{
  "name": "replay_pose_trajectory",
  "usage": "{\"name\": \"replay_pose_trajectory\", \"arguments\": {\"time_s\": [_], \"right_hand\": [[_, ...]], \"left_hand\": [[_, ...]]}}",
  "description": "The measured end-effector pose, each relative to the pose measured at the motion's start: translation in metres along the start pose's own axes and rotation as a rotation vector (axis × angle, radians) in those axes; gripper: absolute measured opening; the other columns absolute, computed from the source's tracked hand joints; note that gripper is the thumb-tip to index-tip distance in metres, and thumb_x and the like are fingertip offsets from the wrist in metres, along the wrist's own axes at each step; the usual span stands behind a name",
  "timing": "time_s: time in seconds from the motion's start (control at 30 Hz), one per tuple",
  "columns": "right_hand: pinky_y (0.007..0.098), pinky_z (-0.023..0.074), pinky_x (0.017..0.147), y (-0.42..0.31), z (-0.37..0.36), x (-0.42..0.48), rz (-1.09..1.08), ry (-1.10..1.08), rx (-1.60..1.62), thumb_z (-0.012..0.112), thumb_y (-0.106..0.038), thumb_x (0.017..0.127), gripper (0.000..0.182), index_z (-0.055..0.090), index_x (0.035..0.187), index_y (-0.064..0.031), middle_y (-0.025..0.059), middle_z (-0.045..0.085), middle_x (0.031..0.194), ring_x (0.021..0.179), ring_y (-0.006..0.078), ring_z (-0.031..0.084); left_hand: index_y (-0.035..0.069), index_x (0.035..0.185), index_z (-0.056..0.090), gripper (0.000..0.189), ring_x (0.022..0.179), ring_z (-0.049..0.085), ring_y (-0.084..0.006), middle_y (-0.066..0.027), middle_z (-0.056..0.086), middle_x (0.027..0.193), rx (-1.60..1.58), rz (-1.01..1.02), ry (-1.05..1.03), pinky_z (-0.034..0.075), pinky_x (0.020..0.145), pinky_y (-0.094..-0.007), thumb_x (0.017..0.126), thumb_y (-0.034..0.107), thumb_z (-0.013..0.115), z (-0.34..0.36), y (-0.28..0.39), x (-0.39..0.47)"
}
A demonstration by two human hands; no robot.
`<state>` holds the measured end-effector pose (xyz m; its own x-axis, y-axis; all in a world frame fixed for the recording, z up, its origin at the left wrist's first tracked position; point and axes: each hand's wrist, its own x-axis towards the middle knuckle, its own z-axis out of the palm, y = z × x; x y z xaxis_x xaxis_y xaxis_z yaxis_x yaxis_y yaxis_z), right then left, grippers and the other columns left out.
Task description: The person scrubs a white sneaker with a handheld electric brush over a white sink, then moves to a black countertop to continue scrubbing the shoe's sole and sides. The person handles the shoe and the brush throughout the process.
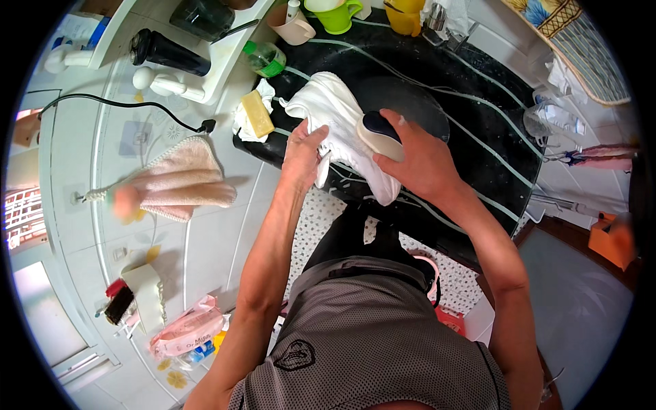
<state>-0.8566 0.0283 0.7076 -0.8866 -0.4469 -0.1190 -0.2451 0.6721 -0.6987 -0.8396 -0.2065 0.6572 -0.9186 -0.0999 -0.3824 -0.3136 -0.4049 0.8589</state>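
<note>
A bunched white cloth (pixel 333 110) lies over the sink basin in a black countertop with pale veins. My left hand (pixel 303 151) pinches the cloth's left edge between thumb and fingers. In my right hand (pixel 423 159) is a brush with a cream and dark blue handle (pixel 380 134), pressed against the cloth's right side; its bristles are hidden. To the left of the cloth, a yellow bar of soap (pixel 258 113) rests on crumpled white wrapping (pixel 241 123) at the counter's edge.
Behind the cloth stand a green-capped bottle (pixel 266 59), a pale mug (pixel 290 25), a green cup (pixel 333 15), a yellow cup (pixel 405 16) and the faucet (pixel 436 18). A pink towel (pixel 174 179) hangs on the left wall, below a black cable (pixel 148 104). A clear plastic jug (pixel 551 120) is at the right.
</note>
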Motion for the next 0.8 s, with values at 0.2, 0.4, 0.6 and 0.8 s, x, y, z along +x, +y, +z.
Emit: {"name": "replay_pose_trajectory", "arguments": {"time_s": [0.2,0.4,0.6,0.8], "right_hand": [[0.046,0.0523,0.079,0.0,0.013,0.02,-0.108,0.023,-0.119,0.069,-0.034,0.083,0.067,0.044,0.142,-0.0134,0.0178,0.063,0.107,0.092,0.0378,0.065],[0.0458,0.0524,0.076,-0.01,0.033,0.058,-0.169,0.221,-0.022,0.07,-0.034,0.082,0.066,0.045,0.141,-0.0141,0.0168,0.062,0.102,0.089,0.0369,0.064],[0.0444,0.0524,0.078,0.01,0.011,0.021,-0.164,0.03,-0.108,0.07,-0.032,0.083,0.067,0.044,0.142,-0.0131,0.018,0.062,0.108,0.093,0.0367,0.064],[0.0442,0.0522,0.077,0.013,0.019,0.024,-0.12,0.104,-0.125,0.07,-0.034,0.084,0.067,0.044,0.142,-0.0127,0.0176,0.062,0.109,0.093,0.0362,0.064]], "left_hand": [[-0.003,0.121,0.058,0.027,0.089,0.068,-0.0178,-0.0113,0.068,0.107,0.043,-0.04,-0.063,0.057,0.076,-0.0311,0.096,-0.001,0.05,-0.004,-0.001,0.004],[-0.005,0.118,0.06,0.027,0.093,0.069,-0.0199,-0.0132,0.069,0.11,-0.001,-0.041,-0.123,0.056,0.083,-0.0323,0.094,-0.003,0.048,0.022,0.001,0.009],[-0.006,0.118,0.059,0.025,0.093,0.07,-0.0208,-0.0136,0.07,0.108,-0.005,-0.023,-0.037,0.057,0.083,-0.0337,0.095,-0.001,0.05,0.018,-0.004,0.007],[-0.005,0.118,0.057,0.025,0.087,0.067,-0.0182,-0.0114,0.068,0.105,0.006,-0.017,0.011,0.056,0.074,-0.0314,0.096,-0.001,0.048,0.04,-0.009,0.003]]}}
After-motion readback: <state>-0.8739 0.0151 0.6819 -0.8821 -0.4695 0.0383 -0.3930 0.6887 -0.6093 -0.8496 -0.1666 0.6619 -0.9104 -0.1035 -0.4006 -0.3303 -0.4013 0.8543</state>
